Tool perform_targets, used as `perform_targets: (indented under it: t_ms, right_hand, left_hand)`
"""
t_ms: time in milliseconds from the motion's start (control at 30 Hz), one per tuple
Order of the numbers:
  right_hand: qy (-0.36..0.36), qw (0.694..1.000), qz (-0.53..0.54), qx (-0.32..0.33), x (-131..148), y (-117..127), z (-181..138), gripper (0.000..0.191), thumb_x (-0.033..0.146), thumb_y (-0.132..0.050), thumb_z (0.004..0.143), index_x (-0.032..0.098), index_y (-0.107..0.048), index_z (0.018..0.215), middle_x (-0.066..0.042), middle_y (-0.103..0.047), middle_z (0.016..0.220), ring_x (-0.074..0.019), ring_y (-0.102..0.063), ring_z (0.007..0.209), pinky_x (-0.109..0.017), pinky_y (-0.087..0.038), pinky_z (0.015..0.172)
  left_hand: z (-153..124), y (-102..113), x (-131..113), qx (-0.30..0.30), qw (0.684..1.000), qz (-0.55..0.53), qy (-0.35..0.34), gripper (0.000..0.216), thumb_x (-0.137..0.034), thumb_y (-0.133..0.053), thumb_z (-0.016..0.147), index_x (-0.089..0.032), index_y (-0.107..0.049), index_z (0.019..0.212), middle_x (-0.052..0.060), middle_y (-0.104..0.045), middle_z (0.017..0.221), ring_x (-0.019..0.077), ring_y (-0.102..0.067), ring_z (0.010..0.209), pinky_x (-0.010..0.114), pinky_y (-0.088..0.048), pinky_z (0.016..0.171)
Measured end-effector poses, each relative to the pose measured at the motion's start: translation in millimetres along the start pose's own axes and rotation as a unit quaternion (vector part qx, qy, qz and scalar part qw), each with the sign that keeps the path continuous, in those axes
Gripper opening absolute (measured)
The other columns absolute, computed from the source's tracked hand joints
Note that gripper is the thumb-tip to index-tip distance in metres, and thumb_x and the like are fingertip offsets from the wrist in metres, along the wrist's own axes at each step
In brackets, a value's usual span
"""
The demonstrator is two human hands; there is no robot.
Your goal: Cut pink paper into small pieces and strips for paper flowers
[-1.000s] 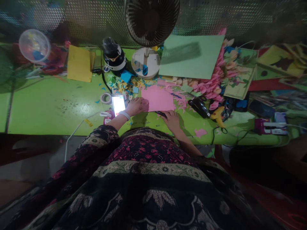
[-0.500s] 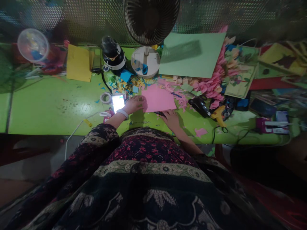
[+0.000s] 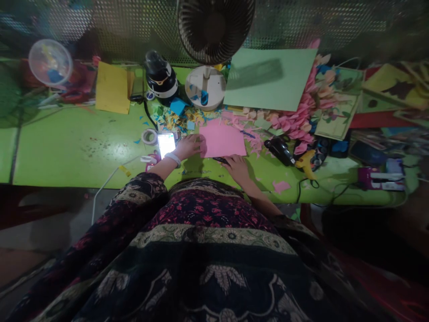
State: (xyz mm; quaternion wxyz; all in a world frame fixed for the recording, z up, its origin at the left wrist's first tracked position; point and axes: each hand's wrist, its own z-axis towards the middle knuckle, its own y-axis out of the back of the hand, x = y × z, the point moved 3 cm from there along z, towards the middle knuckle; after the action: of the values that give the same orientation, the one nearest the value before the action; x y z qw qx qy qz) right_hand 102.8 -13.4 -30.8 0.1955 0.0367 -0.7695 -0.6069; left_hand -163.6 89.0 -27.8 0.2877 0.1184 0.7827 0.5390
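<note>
A sheet of pink paper [image 3: 224, 139] lies in front of me on the green table [image 3: 80, 152]. My left hand [image 3: 188, 146] is at its left edge, fingertips closed on that side. Along the lower edge of the sheet, my right hand [image 3: 237, 166] has its fingers bent around a small dark tool [image 3: 219, 159], mostly hidden by the hand and paper, so its kind does not show. Beside my left wrist is a phone with a bright screen [image 3: 166, 144], and left of it a roll of tape [image 3: 149, 137].
Paper scraps [image 3: 169, 120] are heaped behind the sheet, near a dark bottle [image 3: 161, 80] and a fan [image 3: 215, 29]. To the right lie a black tool [image 3: 279, 150], a yellow glue gun [image 3: 305, 164], pink paper pieces [image 3: 295, 120] and large green paper [image 3: 268, 80].
The whole view has shifted slightly. My hands stay at the left and lower edges of the pink paper; a little more of the dark tool shows beside my right hand.
</note>
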Motion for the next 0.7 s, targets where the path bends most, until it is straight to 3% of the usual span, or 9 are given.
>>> perform_targets:
  t_ms: [500,700]
  right_hand:
    - [0.006,1.000,-0.002,0.023,12,3,2,0.037,0.040,-0.056,0.105,0.022,-0.069,0.135,-0.014,-0.068,0.121,-0.0300,-0.055,0.114,-0.039,-0.040,0.095]
    - [0.010,1.000,-0.001,0.027,22,2,6,0.036,0.040,-0.057,0.105,0.023,-0.069,0.134,-0.014,-0.068,0.122,-0.0298,-0.056,0.115,-0.039,-0.042,0.094]
  left_hand:
    - [1,1,0,0.005,1.000,0.010,-0.004,0.045,-0.040,-0.065,0.099,-0.032,-0.066,0.143,0.010,-0.049,0.160,0.0357,-0.049,0.143,0.054,-0.046,0.114]
    - [1,2,-2,0.010,1.000,0.013,0.005,0.044,-0.040,-0.063,0.100,-0.026,-0.068,0.142,0.013,-0.049,0.161,0.0369,-0.048,0.144,0.053,-0.044,0.114]
